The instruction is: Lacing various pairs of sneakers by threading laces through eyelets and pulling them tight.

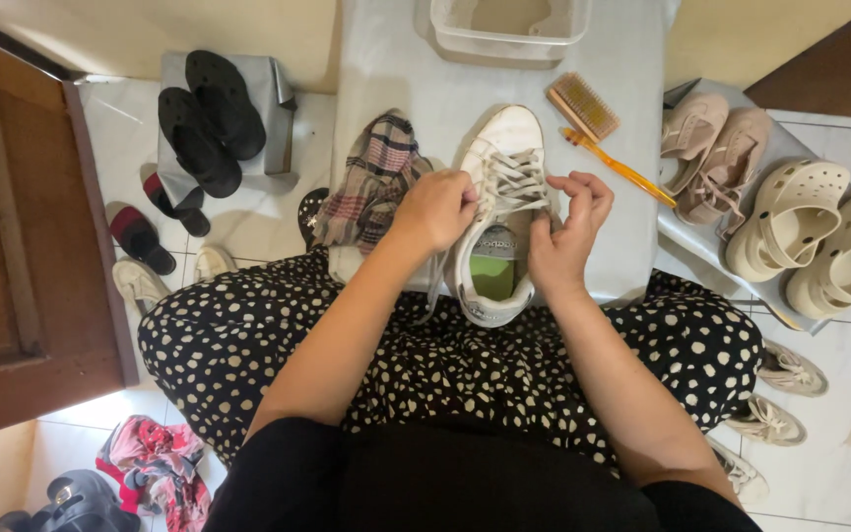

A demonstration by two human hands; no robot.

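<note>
**Working the laces of a white sneaker**

The white sneaker lies on the grey table, toe away. The left hand pinches a lace at the eyelets; the right hand steadies the side, fingers curled and pinching. It is best to loosen one crossing at a time, evenly.

Left hand fisted, right hand pinching; forearms converge forward.
</note>
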